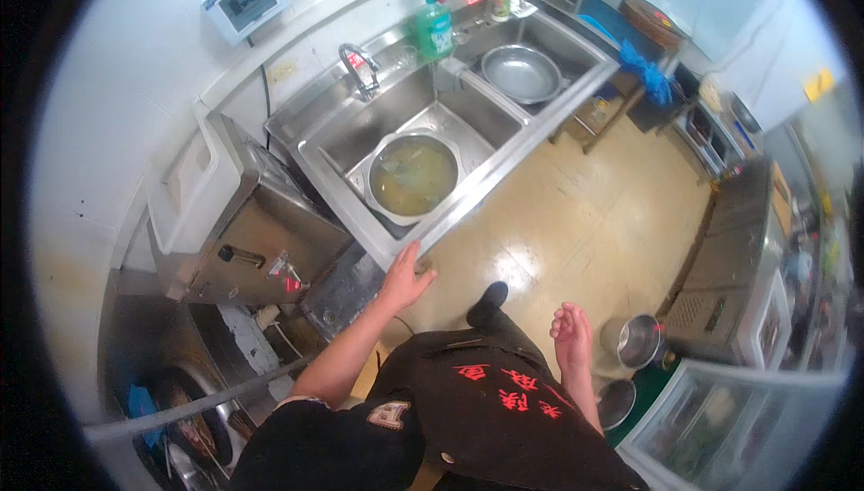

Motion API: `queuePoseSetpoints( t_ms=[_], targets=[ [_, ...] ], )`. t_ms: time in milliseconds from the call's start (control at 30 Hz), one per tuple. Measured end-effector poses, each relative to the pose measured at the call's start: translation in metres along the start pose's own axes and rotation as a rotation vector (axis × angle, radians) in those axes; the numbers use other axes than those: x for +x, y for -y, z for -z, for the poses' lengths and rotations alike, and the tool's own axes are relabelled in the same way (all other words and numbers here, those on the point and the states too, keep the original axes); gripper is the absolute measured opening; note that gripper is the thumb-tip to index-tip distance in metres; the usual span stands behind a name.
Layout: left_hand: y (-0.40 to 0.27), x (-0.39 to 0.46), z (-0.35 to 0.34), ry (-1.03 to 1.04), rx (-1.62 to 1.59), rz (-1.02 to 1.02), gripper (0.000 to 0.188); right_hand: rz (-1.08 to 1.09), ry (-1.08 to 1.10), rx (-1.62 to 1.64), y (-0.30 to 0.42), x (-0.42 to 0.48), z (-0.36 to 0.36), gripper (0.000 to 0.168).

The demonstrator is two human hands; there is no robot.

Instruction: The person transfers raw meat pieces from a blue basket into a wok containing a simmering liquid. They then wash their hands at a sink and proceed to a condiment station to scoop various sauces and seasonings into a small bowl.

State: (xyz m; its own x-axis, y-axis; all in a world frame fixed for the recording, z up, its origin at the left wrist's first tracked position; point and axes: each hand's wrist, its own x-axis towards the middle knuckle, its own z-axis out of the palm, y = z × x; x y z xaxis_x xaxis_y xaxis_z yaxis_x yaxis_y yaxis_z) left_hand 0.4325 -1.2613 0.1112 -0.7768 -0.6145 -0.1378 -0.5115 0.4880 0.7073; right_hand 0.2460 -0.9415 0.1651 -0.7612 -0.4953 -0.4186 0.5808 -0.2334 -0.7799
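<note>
My left hand (407, 282) is stretched out at the near corner of the stainless steel double sink (466, 187). Its fingertips overlap the rim; whether they touch it I cannot tell. In the sink's left basin sits a round metal pot (373, 202) holding cloudy yellowish liquid with pale pieces in it. A wide metal bowl (521, 74) lies in the right basin. My right hand (572, 336) hangs over the floor beside my dark apron (486, 396), fingers loosely curled around nothing. Metal buckets (638, 341) stand below it to the right.
Behind the basins are a curved faucet (358, 69) and a green pump bottle (434, 30). At left, a white plastic bin (196, 187) rests on a steel cabinet (270, 241). A wok (192, 417) lies lower left. Clear-lidded containers (729, 423) occupy the lower right, below a steel counter (725, 255).
</note>
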Motion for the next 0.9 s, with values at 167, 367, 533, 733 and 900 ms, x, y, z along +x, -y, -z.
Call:
queuePoseSetpoints(
  t_ms=[167, 367, 533, 733, 900],
  targets=[
    [-0.006, 0.171, 0.047, -0.266, 0.027, 0.007, 0.087, -0.076, 0.163, -0.117, 0.074, 0.143, -0.049, 0.024],
    [0.043, 0.371, 0.114, -0.380, 0.346, 0.110, 0.086, -0.142, 0.375, -0.387, 0.133, 0.272, -0.144, 0.021],
    [0.120, 0.459, 0.134, -0.593, 0.402, 0.237, 0.074, -0.170, 0.440, -0.531, 0.111, 0.341, -0.209, 0.018],
    [0.141, 0.454, 0.109, -0.589, 0.217, 0.095, 0.061, -0.346, 0.617, -0.696, 0.070, 0.405, -0.275, 0.022],
    [0.139, 0.421, 0.059, -0.958, -0.544, 0.529, 0.044, -0.498, 0.786, -0.735, 0.000, 0.460, -0.351, 0.023]
  ],
)
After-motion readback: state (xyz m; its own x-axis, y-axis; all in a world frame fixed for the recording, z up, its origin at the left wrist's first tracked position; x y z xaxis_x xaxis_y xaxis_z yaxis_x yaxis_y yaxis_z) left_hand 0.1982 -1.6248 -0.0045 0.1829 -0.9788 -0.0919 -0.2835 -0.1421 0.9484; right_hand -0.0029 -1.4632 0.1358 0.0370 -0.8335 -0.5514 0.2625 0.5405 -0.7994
